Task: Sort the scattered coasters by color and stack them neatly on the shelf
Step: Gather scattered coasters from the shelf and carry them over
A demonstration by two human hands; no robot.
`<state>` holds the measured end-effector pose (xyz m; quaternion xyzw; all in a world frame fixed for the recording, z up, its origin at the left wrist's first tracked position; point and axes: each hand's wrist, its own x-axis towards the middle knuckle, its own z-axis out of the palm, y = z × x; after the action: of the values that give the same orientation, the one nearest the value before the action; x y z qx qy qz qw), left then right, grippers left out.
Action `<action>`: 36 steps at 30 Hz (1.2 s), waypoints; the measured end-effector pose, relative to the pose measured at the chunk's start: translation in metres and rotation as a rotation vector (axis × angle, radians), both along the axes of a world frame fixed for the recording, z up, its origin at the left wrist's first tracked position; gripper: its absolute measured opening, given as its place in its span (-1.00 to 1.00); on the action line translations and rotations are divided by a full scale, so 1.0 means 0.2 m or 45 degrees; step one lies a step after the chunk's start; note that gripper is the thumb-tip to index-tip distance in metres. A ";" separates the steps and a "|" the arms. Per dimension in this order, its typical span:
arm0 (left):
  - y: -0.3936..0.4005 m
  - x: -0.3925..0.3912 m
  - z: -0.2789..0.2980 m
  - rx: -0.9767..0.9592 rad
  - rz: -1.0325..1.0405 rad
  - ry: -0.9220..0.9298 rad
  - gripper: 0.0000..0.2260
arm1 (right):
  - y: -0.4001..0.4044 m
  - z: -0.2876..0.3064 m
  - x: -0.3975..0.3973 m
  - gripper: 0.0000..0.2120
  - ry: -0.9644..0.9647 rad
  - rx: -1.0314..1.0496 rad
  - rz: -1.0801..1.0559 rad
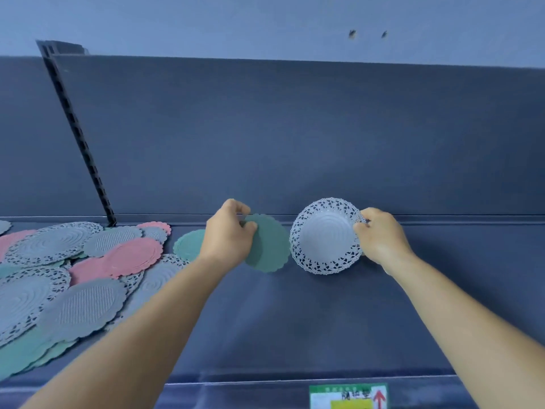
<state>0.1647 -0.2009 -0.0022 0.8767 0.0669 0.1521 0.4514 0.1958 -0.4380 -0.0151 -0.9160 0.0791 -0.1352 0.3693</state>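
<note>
My left hand (pixel 228 234) pinches the upper left edge of a green scalloped coaster (pixel 269 246), held tilted over the dark shelf (pixel 295 320). My right hand (pixel 380 236) pinches the right edge of a pale grey lace-edged coaster (pixel 324 236), also tilted, just right of the green one. Another green coaster (pixel 188 245) lies flat behind my left wrist. A scattered pile of grey (pixel 79 308), pink (pixel 129 256) and green (pixel 20 355) coasters covers the shelf's left part.
The shelf's dark back panel (pixel 295 137) rises right behind both hands. A slotted upright rail (pixel 79 134) stands at the back left. A green and white label (pixel 348 397) with a red arrow sits on the shelf's front lip.
</note>
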 end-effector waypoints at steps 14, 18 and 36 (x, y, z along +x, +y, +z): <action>-0.20 0.22 -0.21 0.846 -0.195 0.320 -0.69 | -0.31 -0.14 0.09 -0.54 0.304 -0.447 0.111; -0.19 0.20 -0.23 1.021 -0.261 0.366 -0.74 | -0.28 -0.15 0.09 -0.62 0.345 -0.806 0.216; 0.53 -0.21 -0.05 1.072 0.002 0.293 -0.55 | 0.71 0.03 -0.13 -0.53 0.098 -0.515 0.837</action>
<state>0.1235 -0.0958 -0.0116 0.9955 0.0497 0.0677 0.0440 0.1701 -0.2955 -0.0095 -0.9512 -0.2331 0.0118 0.2017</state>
